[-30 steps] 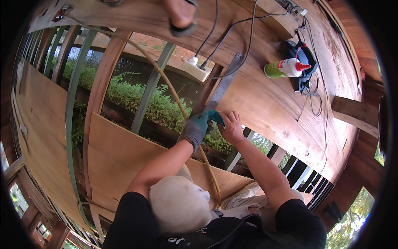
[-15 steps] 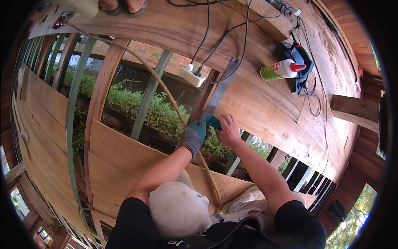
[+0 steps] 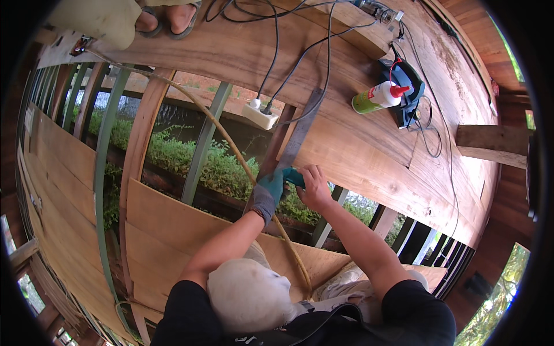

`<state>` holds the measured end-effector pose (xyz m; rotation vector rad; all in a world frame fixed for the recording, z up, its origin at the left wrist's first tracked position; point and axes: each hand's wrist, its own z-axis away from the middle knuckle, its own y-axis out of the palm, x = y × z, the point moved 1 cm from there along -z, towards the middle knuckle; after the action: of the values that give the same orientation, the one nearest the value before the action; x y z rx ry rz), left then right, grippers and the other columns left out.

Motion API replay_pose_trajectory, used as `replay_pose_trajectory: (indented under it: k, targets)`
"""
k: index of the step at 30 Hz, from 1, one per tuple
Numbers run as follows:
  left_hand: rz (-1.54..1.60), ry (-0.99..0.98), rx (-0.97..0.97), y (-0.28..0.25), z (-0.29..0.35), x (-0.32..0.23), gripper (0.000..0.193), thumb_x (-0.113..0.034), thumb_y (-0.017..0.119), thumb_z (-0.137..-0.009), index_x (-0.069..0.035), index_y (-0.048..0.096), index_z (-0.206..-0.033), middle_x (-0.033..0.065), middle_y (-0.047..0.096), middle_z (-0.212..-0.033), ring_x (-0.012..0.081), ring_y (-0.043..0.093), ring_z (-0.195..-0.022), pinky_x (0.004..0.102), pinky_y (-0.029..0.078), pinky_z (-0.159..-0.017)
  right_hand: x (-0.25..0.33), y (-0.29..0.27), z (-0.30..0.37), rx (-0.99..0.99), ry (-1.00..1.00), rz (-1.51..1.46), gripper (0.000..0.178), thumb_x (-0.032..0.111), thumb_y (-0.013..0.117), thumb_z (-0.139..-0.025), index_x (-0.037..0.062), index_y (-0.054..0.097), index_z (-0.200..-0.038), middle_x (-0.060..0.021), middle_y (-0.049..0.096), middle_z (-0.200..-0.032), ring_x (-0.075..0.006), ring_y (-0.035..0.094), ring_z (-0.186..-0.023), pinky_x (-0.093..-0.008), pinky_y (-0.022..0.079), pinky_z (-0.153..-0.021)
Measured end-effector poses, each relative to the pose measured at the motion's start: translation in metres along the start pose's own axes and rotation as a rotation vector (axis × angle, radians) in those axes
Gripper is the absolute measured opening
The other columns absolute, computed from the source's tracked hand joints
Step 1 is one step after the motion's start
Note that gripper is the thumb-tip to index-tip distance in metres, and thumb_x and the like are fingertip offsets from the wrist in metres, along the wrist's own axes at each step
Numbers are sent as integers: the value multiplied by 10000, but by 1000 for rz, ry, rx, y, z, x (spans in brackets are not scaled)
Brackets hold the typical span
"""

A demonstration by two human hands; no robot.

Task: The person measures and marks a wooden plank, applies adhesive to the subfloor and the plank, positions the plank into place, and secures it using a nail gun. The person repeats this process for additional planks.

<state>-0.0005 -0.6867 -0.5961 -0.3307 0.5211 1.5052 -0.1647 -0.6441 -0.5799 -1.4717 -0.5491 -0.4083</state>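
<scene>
My left hand (image 3: pixel 269 191), in a teal and grey work glove, is closed at the near end of a flat grey strip (image 3: pixel 301 130). Against it, my bare right hand (image 3: pixel 315 188) has its bent fingers on a teal piece (image 3: pixel 294 176). That piece matches the glove's colour; whether it is part of a glove or a tool, I cannot tell. The strip runs away from me along the edge of the wide wooden board (image 3: pixel 358 150). What my gloved fingers close on is hidden behind the hands.
Open gaps between joists (image 3: pixel 209 138) show plants and water below. A yellowish hose (image 3: pixel 234 147) crosses them. On the boards are a white power strip (image 3: pixel 259 115), black cables, a glue bottle (image 3: pixel 375 97) and a blue power tool (image 3: pixel 408 86). Another person's feet (image 3: pixel 182 20) stand far left.
The view has shifted slightly, so the boards and tools sit a little further left. The other person's feet show more fully. Both my hands stay together at the strip's near end.
</scene>
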Motion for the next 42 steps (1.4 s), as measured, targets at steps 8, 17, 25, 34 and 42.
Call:
replay_pose_trajectory:
  k: [8,17,25,34,42]
  targets:
    - [142,25,-8,-2,-4,6,271,-342,633,-975,-78,585,-936,28,659,-755,132,649,-593,262,519,-504,-2,0,-12,28,-77,-52,588,48,739,-718,37,550,-1275,-167,536,-1151,-386,502,-1123,-472,437,-983]
    - [133,261,-266,-8,-11,9,279,-306,642,-945,-48,572,-1028,80,666,-856,169,632,-597,313,523,-535,4,4,-20,26,-118,11,593,65,711,-743,67,554,-1315,-140,548,-1176,-360,508,-1132,-453,433,-954]
    - [-290,255,-187,-25,-24,-21,342,-318,660,-934,-35,580,-1109,114,678,-825,188,672,-605,330,554,-544,-4,12,-17,-15,-117,41,623,61,754,-702,87,605,-1306,-96,577,-1163,-328,530,-1111,-441,444,-956]
    - [-473,59,-70,-30,-22,-53,310,-308,652,-973,-51,583,-1131,61,648,-767,181,653,-552,312,524,-484,-3,11,-3,-140,-38,84,573,164,766,-726,94,608,-1272,-66,578,-1134,-292,533,-1100,-441,425,-961]
    - [-430,52,-107,-26,-26,-49,271,-298,618,-1000,-50,568,-1098,69,641,-762,178,647,-530,298,512,-445,-18,10,-3,-108,-128,61,534,171,795,-711,78,639,-1213,-81,591,-1117,-303,546,-1048,-453,434,-939]
